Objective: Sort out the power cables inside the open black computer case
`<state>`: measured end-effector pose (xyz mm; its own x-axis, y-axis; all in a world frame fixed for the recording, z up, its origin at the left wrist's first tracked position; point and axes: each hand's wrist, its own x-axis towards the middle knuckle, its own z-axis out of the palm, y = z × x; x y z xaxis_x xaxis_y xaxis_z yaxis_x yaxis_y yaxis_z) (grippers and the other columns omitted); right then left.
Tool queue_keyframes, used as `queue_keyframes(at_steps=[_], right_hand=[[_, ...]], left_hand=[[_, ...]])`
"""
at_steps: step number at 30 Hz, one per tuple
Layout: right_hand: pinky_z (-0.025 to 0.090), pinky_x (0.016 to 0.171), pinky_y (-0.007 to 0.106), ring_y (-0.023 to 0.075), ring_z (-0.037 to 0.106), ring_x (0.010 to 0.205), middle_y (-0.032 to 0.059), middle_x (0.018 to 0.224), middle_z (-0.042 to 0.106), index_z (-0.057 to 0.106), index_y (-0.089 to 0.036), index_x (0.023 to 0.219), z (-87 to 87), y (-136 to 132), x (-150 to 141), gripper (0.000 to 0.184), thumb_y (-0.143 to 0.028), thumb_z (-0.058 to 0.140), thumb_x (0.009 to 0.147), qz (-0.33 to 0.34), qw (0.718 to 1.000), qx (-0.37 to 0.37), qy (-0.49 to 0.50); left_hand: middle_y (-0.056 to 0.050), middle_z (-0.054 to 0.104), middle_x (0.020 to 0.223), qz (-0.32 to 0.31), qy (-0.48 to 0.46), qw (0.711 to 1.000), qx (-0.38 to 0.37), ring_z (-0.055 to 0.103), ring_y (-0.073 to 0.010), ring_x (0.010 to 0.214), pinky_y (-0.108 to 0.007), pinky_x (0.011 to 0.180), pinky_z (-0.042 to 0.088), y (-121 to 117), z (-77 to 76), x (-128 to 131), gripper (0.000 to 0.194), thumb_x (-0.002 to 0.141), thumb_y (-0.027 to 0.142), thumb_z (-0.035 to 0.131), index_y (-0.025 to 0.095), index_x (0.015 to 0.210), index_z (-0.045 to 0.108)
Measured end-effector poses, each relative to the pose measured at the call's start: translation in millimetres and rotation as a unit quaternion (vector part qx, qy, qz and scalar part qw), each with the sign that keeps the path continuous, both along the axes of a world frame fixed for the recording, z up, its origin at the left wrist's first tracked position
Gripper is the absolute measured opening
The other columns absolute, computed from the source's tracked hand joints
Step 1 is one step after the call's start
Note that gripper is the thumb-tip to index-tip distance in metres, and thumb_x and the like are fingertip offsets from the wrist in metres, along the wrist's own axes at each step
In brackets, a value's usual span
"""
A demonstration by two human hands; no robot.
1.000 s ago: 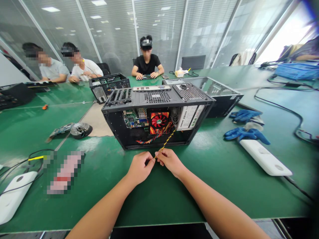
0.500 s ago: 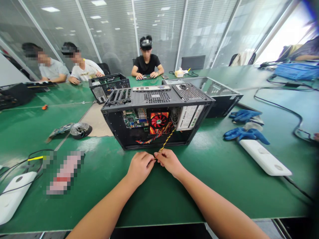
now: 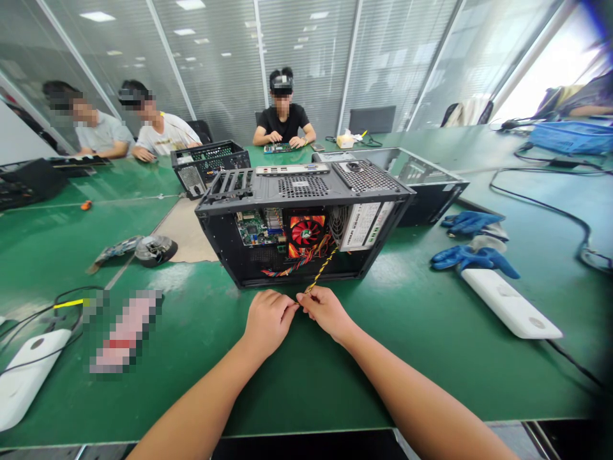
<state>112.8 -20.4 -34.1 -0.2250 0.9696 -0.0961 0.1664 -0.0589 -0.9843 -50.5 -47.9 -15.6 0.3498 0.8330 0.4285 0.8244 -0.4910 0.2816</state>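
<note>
An open black computer case (image 3: 306, 191) lies on its side on the green table (image 3: 287, 383), showing a motherboard, a red fan (image 3: 306, 231) and a power supply (image 3: 366, 225). A twisted yellow-and-black cable (image 3: 320, 271) runs out of the case toward me. My left hand (image 3: 267, 321) and my right hand (image 3: 326, 312) meet just in front of the case, both pinched shut on the near end of that cable. The cable's tip is hidden between my fingers.
Blue gloves (image 3: 472, 257) and a white power strip (image 3: 510, 305) lie to the right. A glass side panel (image 3: 412, 169) lies behind the case. A loose fan (image 3: 156, 249) and a second white strip (image 3: 23, 377) sit at left. Three people work at the far side.
Both hands have stayed pinched together on the cable's end, with only small finger shifts. The person opposite has moved their hands a little.
</note>
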Motion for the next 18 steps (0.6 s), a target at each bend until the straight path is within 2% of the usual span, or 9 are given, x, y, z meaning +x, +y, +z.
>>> queue_keyframes(at_steps=[8, 14, 18], right_hand=[[0.034, 0.047, 0.024, 0.0106, 0.044, 0.045, -0.0031, 0.048, 0.048, 0.054, -0.019, 0.058, -1.6, -0.2, 1.0, 0.037, -0.048, 0.060, 0.080, 0.005, 1.000, 0.004, -0.004], [0.033, 0.046, 0.024, 0.0103, 0.043, 0.044, -0.0039, 0.046, 0.046, 0.053, -0.019, 0.057, -4.0, 0.5, 0.7, 0.038, -0.049, 0.062, 0.079, 0.005, 1.000, 0.005, -0.004], [0.033, 0.046, 0.024, 0.0105, 0.043, 0.044, -0.0038, 0.046, 0.047, 0.053, -0.019, 0.057, -3.6, 0.2, 0.7, 0.037, -0.048, 0.062, 0.080, 0.006, 1.000, 0.001, -0.006]], left_hand=[[-0.004, 0.065, 0.078, -0.015, -0.005, 0.998, -0.053, 0.059, -0.0187, 0.077, -0.032, 0.073, 0.043, -1.2, 3.4, 1.5, 0.018, 0.093, 0.024, 0.050, 0.019, 0.080, 0.061], [-0.006, 0.063, 0.087, -0.025, -0.007, 0.999, -0.020, 0.056, -0.0200, 0.086, -0.033, 0.079, 0.045, -0.4, 1.8, 0.0, 0.018, 0.094, 0.024, 0.049, 0.020, 0.088, 0.065], [-0.005, 0.059, 0.081, -0.016, 0.011, 1.000, -0.011, 0.052, -0.0197, 0.082, -0.033, 0.075, 0.044, -0.5, 1.8, -0.5, 0.019, 0.094, 0.025, 0.050, 0.020, 0.085, 0.066]])
